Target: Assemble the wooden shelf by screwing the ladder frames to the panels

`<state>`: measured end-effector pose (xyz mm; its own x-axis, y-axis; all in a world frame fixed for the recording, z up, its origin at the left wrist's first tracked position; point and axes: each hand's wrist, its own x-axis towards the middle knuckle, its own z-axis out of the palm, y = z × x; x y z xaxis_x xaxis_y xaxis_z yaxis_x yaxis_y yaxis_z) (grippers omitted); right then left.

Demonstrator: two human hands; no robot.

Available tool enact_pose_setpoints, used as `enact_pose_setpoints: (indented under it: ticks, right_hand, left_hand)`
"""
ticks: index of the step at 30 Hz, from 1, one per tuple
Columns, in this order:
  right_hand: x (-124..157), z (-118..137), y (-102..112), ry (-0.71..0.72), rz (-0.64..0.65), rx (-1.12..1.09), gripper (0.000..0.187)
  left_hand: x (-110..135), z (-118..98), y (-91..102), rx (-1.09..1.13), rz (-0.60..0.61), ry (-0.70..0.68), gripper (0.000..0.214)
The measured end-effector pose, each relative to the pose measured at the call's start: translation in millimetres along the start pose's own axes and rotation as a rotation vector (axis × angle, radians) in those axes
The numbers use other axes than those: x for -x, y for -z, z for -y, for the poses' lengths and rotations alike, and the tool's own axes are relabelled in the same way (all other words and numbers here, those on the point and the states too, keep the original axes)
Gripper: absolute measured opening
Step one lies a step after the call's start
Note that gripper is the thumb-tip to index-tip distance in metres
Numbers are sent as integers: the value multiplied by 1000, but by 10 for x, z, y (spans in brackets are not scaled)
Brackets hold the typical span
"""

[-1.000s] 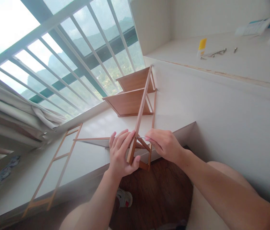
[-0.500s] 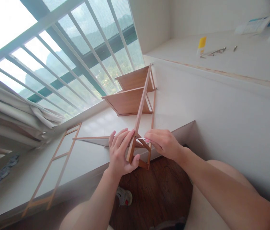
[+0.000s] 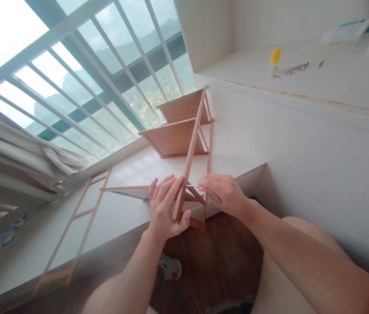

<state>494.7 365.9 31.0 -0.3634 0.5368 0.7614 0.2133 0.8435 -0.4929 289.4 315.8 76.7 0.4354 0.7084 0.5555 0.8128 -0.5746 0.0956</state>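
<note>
A brown wooden shelf rack (image 3: 191, 152) lies on its side in front of me, its boards (image 3: 174, 137) standing toward the window. My left hand (image 3: 165, 209) grips the near end of its side frame, fingers on the board side and thumb round the edge. My right hand (image 3: 222, 192) pinches a thin silver hex key (image 3: 192, 186); most of the tool is hidden in the fingers. Its tip meets the side frame at a small hole or bolt head, close to my left fingertips.
A separate ladder-like wooden frame (image 3: 81, 213) lies on the white surface at left. On the ledge at right are a yellow-capped tube (image 3: 275, 59), small metal parts (image 3: 297, 68) and a white-and-blue packet (image 3: 348, 31). Window bars and a curtain (image 3: 17, 152) stand beyond. Below is dark wooden floor (image 3: 213, 261).
My right hand has shifted very slightly, and the hex key's angle has changed a little at the frame. My left hand stays in place on the rack.
</note>
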Motion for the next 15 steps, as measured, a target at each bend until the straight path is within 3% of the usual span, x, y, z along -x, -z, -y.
enact_pose_setpoints:
  ticks: [15]
  right_hand:
    - [-18, 8, 27, -15, 31, 9, 17]
  left_hand:
    - [8, -8, -7, 7, -17, 4, 65]
